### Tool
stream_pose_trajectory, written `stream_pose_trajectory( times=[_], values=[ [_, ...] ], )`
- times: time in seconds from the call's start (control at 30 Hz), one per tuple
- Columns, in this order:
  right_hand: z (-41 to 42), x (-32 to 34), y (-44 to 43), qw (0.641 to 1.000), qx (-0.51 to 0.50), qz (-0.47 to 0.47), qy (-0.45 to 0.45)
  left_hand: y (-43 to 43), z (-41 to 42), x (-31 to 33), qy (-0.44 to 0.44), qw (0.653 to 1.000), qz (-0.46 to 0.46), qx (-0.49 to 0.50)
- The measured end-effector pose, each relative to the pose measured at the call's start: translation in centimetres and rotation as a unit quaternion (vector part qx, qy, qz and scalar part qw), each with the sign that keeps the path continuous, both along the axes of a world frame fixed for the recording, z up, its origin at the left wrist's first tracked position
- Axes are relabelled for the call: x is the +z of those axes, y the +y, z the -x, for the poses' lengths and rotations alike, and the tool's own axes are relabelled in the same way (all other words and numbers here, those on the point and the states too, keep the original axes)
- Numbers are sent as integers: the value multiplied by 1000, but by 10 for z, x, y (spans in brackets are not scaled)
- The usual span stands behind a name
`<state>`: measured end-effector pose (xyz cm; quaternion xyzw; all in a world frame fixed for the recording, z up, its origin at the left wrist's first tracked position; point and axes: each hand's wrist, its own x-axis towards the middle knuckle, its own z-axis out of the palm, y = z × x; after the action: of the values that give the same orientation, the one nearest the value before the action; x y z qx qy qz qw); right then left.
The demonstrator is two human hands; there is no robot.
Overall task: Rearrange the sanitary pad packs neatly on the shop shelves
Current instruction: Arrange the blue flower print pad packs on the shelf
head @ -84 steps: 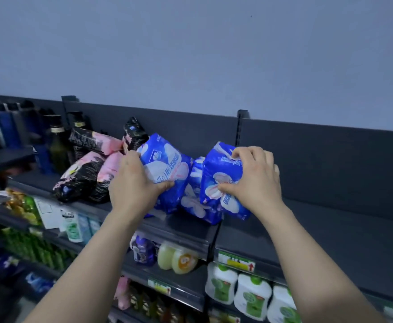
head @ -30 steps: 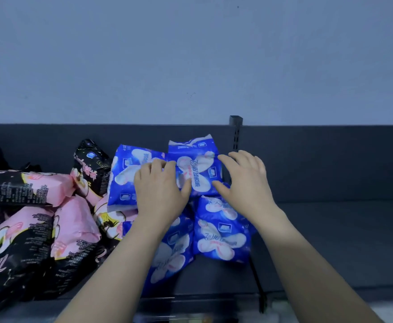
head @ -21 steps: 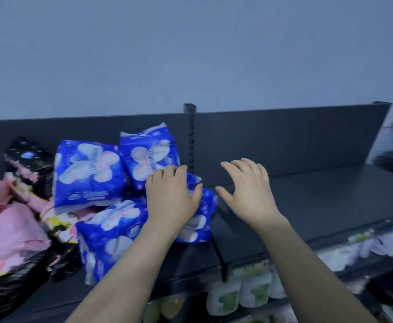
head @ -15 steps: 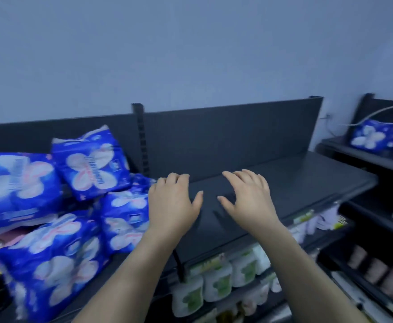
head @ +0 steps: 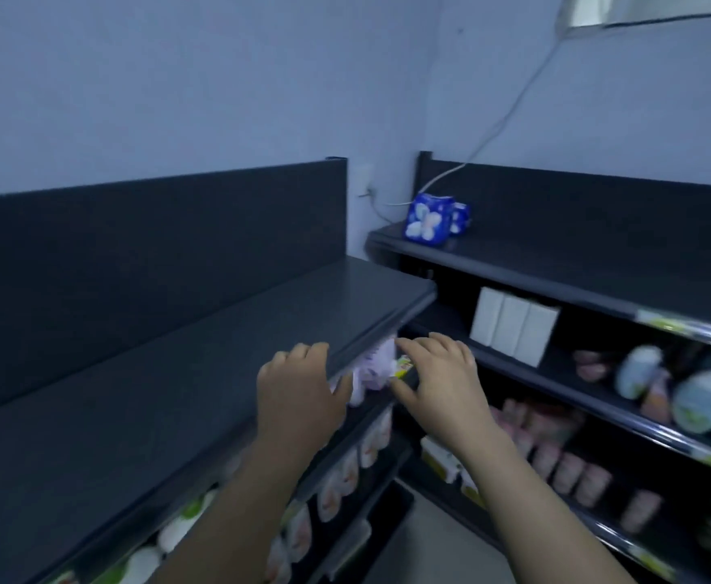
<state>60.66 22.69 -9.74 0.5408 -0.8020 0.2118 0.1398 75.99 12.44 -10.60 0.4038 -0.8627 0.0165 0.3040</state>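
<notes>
Two blue sanitary pad packs [head: 429, 219] with white flower prints stand at the left end of the top shelf [head: 564, 267] on the right-hand unit, by the corner. My left hand [head: 299, 394] hovers palm down over the front edge of the dark top shelf [head: 156, 373] ahead of me, fingers apart and holding nothing. My right hand [head: 440, 383] floats beside it, just past that shelf's right end, also spread and holding nothing. The blue and pink packs I handled before are out of view to the left.
White boxes [head: 511, 333] stand on the right unit's second shelf, with tubs [head: 699, 394] and pink cups [head: 564, 461] further along and below. Pouches and bottles [head: 345, 469] fill the rows under the near shelf. A white cable [head: 509, 115] runs down the wall to the corner.
Both hands let go of the blue packs and lifted off them. My view swung right, so the pile slid out of frame and the corner unit with two blue packs came into view.
</notes>
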Motion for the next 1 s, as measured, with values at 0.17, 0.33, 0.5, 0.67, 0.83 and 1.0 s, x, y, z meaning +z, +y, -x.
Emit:
stream_pose_trajectory(
  times=[0.17,0.33,0.5,0.67,0.83,1.0],
  values=[
    [93,0,32,998,-42,-29,22,16,102,-2,5,999,-11,-41],
    [168,2,50,996,-80,-22,31,21,183,1,24,997,-34,-71],
    [235,4,44,993,-117,-11,24,2,256,5,31,994,-26,-104],
    [302,13,16,989,-146,-10,34,-34,331,11,38,991,-22,-128],
    [375,30,-29,985,-168,-6,44,-84,407,28,46,989,-13,-139],
    [440,45,-87,984,-173,-3,40,-147,479,44,56,988,-3,-141]
  ],
)
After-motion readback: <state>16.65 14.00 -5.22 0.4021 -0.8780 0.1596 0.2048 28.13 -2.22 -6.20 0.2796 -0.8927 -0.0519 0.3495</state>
